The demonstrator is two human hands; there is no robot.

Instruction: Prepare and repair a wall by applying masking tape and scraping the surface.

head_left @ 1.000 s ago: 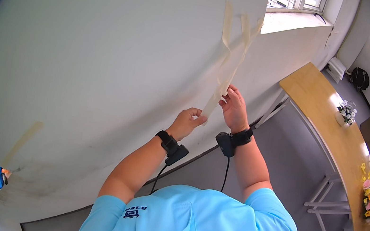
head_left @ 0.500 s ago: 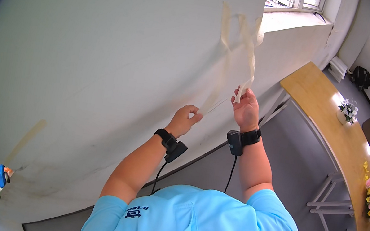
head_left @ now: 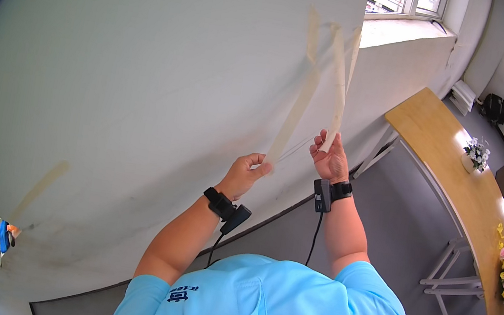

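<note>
1. Left hand (head_left: 243, 174) – thumb and finger closed, pinching the lower end of the left tape strip (head_left: 292, 118).
2. Right hand (head_left: 331, 161) – fingers half curled, touching the middle tape strip's (head_left: 340, 99) lower end; can't tell if pinched.
3. Both hang before the pale wall (head_left: 147, 76); left strip's long axis slants down-left, middle's runs near vertical.

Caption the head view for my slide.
Left hand and right hand each hold a long cream tape strip before a pale wall.
</note>
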